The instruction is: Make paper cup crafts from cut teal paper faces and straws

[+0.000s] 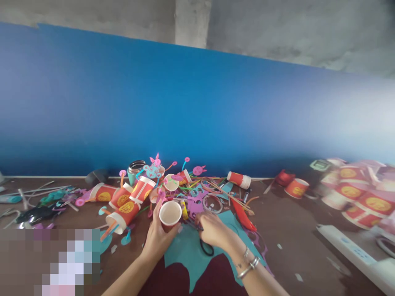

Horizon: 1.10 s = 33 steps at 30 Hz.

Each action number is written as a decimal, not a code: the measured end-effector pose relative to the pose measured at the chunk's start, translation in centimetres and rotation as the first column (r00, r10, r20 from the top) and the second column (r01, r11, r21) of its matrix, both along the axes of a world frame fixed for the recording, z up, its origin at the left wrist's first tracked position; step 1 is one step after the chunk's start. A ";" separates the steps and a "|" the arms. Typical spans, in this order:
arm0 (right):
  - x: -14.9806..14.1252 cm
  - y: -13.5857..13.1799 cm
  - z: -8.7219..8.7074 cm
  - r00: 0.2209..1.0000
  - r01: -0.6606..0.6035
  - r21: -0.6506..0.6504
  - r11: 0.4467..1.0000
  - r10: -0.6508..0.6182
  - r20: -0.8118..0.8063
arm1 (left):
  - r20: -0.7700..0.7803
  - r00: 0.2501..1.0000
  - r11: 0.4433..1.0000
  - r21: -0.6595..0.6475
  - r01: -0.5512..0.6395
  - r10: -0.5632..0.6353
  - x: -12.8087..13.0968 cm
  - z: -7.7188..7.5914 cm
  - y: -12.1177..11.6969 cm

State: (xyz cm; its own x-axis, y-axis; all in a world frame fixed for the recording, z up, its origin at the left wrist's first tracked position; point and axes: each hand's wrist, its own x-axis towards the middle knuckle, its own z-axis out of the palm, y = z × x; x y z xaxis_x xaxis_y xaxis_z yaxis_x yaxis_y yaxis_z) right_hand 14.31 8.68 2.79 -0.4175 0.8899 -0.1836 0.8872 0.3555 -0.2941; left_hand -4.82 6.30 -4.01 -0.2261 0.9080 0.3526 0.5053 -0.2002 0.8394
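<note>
Holding cup (170, 213) in left hand (159, 238), mouth up and tipped toward the viewer; thumb and fingers wrap opposite sides, so the grip is a pinch on the cup wall. Nearest is the green sheet (182, 255), jagged edge, lying below and right of the cup. Right hand (212, 230) is just right of the cup, over that sheet, fingers curled tight on black-handled scissors (206, 248); one loop shows, blades hidden, so can't tell if they're spread. Risk: blades near the sheet could nick or drag it if the hand shifts blind. Squeezing the left grip harder could crease the cup, it looks like thin paper. Just behind the cup, right side: yellow tube (184, 209) and purple sheet (194, 203), then tape roll (212, 203). Scissor tips could snag the purple offcut, since it's all bunched together. Left of the cup, red cups (125, 211) with stick-on limbs lie heaped; a left elbow or wrist swing could roll or bend them. Farther, behind and right of the cup: lying cup stack (239, 180), could roll if bumped. Blue partition (197, 107) closes off the back.
</note>
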 end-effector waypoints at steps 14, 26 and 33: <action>1.7 9.6 0.1 0.973 0.233 0.219 0.948 -0.227 -0.052 | 0.087 0.994 0.997 0.061 0.055 -0.061 0.3 1.1 -0.2; -1.8 12.5 -1.1 0.985 0.170 0.366 0.915 -0.168 -0.039 | 0.221 0.975 1.000 -0.015 -0.022 0.025 -0.6 0.3 -0.4; -2.0 13.4 -2.2 0.982 0.170 0.349 0.922 -0.190 0.024 | 0.222 0.973 0.996 -0.041 0.076 -0.065 -0.1 0.7 -0.3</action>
State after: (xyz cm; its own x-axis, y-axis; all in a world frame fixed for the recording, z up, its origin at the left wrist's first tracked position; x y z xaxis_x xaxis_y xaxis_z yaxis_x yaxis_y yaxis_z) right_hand 12.28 22.08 0.63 -0.2428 0.9615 0.1285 0.9570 0.2591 -0.1306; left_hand -4.95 5.98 -3.30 -0.2279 0.9392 0.2567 0.2933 -0.1852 0.9379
